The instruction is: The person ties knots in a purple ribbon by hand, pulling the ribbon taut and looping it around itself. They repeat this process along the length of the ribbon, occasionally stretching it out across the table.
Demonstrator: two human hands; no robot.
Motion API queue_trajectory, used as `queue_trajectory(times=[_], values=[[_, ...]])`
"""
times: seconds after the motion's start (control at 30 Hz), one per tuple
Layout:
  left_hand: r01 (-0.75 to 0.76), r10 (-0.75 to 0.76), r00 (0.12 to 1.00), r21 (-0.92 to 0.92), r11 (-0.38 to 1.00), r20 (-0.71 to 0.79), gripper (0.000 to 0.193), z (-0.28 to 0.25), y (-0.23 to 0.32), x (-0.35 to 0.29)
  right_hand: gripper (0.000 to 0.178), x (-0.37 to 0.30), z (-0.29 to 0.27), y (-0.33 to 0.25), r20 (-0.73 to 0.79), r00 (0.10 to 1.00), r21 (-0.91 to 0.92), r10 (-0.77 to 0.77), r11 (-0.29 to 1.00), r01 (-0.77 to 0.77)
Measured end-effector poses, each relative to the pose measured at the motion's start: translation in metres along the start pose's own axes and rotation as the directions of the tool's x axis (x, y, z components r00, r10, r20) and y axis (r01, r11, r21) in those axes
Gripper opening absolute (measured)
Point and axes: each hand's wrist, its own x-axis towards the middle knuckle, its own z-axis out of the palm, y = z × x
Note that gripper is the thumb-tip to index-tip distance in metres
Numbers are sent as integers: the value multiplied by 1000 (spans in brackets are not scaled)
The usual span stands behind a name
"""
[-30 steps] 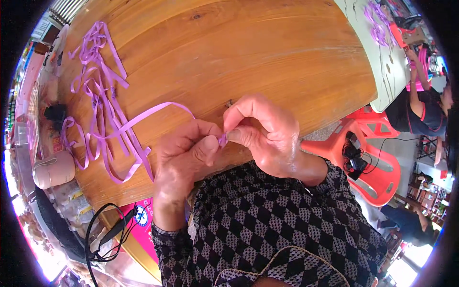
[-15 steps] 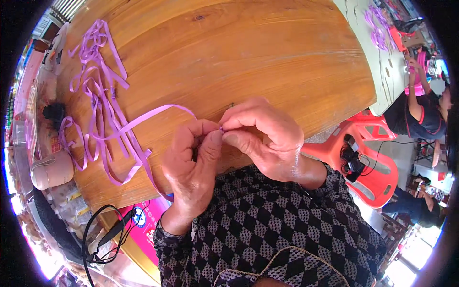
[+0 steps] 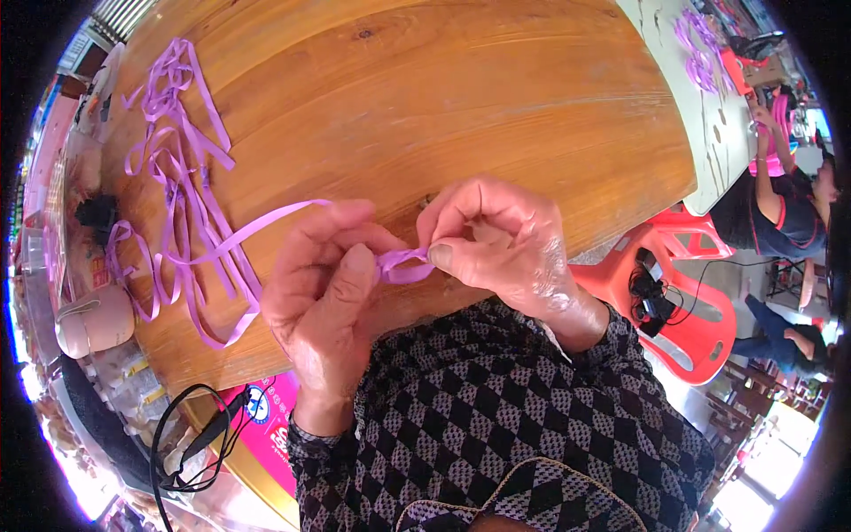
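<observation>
A small purple loop of ribbon is being pinched by the left hand and the right hand, over the counter's near edge. More purple ribbon is being held up by the counter, in a messy pile at the left.

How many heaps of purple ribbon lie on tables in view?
2: one purple ribbon heap on the wooden table at left, another ribbon heap on the white table, upper right. More may be hidden.
</observation>
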Motion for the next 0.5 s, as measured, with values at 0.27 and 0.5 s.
queue_trajectory(times=[0.27, 0.5], values=[[-247, 269, 952, 149, 957, -147, 18, -2, 16, 4, 9, -3, 1, -5, 122, 983, -1, 137, 990, -138], [-429, 541, 823, 435, 792, -173, 17, -10, 11, 7, 9, -2, -3, -10, 214, 965, 32, 149, 987, -160]])
